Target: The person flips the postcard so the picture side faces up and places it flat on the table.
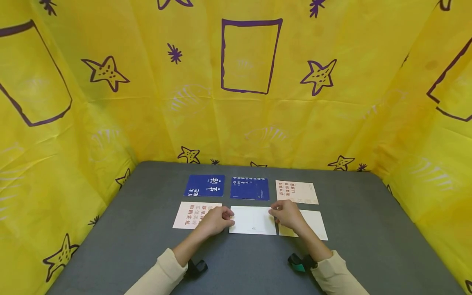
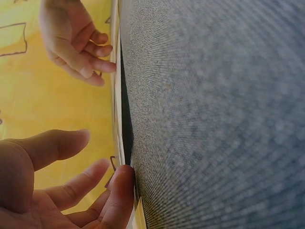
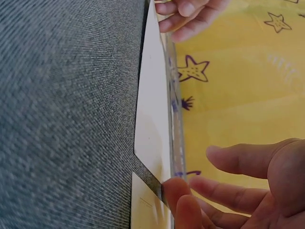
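Observation:
A plain white card (image 1: 252, 220) with a small mark near its front edge lies in the middle of the front row. My left hand (image 1: 216, 220) is at its left edge, fingertips right at the card and the thumb held apart from them. On the opposite side, my right hand (image 1: 288, 214) has its fingertips at the right edge, thumb likewise raised away in the right wrist view. In the left wrist view a dark gap shows beneath the white card (image 2: 119, 102). A card with red lettering (image 1: 186, 215) lies partly behind the left hand; a pale card (image 1: 313, 223) is partly covered by the right.
Behind the front row lie two blue cards with white lettering, one on the left (image 1: 204, 185) and one in the middle (image 1: 249, 189), plus a cream card with red lettering (image 1: 298, 191). The grey tabletop (image 1: 121, 229) meets yellow patterned cloth (image 1: 236, 123) at the back and sides.

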`<control>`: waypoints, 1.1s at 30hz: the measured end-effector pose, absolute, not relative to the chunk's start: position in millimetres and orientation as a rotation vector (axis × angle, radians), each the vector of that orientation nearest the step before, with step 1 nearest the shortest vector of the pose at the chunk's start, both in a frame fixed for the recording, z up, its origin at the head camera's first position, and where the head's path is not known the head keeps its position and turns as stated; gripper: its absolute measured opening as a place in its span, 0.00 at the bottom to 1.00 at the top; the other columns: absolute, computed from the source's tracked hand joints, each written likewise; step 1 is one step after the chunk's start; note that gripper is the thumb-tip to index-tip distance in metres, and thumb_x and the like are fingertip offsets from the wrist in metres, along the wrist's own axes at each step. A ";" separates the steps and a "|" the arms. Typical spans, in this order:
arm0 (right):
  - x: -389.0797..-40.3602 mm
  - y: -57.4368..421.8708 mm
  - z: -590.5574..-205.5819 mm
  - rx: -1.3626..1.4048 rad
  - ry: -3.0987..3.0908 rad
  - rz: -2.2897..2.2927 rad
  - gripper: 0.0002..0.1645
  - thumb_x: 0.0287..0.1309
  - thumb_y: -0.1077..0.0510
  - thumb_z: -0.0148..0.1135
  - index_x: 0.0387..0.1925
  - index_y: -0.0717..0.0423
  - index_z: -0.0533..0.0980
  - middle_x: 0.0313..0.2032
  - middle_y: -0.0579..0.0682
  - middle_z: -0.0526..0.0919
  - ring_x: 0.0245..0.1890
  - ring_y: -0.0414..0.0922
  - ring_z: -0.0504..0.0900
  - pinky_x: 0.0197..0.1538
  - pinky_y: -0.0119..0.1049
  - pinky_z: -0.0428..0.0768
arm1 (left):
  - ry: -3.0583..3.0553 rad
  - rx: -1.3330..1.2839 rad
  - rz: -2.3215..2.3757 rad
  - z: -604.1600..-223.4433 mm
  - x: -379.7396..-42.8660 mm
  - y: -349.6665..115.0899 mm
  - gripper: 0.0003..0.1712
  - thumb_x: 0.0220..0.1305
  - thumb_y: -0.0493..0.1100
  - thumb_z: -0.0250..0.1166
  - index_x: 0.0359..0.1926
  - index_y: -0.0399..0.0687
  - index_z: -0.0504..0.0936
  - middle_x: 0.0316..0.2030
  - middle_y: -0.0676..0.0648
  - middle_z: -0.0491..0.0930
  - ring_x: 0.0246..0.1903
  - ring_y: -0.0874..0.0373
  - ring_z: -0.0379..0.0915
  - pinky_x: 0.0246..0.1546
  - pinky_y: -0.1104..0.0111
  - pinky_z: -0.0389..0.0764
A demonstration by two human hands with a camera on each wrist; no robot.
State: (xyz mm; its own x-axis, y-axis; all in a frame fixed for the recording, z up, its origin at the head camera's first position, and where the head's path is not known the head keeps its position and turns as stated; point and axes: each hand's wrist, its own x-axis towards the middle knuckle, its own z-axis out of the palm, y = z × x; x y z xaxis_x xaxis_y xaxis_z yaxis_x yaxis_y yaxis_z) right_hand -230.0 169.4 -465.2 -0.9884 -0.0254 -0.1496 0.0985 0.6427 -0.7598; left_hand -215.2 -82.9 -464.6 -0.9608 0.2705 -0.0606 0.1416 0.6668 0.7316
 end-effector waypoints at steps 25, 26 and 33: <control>-235.7 176.1 -468.1 0.162 2.467 -1.520 0.15 0.55 0.66 0.63 0.45 0.70 0.78 0.23 0.55 0.82 0.17 0.42 0.77 0.22 0.32 0.76 | 2.518 0.271 1.313 -467.0 -217.5 -85.6 0.15 0.54 0.34 0.69 0.43 0.32 0.83 0.26 0.48 0.78 0.24 0.62 0.70 0.26 0.72 0.71; -235.3 175.5 -467.6 0.161 2.464 -1.516 0.14 0.55 0.66 0.63 0.44 0.70 0.79 0.23 0.55 0.82 0.17 0.42 0.77 0.22 0.32 0.76 | 2.518 0.271 1.314 -467.0 -217.4 -86.0 0.15 0.54 0.34 0.69 0.43 0.31 0.83 0.26 0.48 0.78 0.24 0.62 0.70 0.26 0.73 0.71; -231.5 175.6 -465.5 0.111 2.456 -1.509 0.13 0.56 0.68 0.62 0.44 0.69 0.80 0.26 0.55 0.81 0.21 0.43 0.76 0.24 0.32 0.74 | 2.506 0.237 1.341 -466.2 -217.0 -88.5 0.18 0.53 0.32 0.68 0.46 0.28 0.82 0.29 0.46 0.80 0.25 0.62 0.71 0.27 0.73 0.73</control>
State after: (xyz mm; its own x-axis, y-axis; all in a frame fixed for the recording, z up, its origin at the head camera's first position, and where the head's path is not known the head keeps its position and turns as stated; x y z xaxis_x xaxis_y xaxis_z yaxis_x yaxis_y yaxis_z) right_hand -231.5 175.6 -465.5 -0.9641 -0.0685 -0.2564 0.1978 0.4589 -0.8662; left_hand -217.0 -88.5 -466.2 -0.9449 0.2773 -0.1742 0.0088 0.5533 0.8329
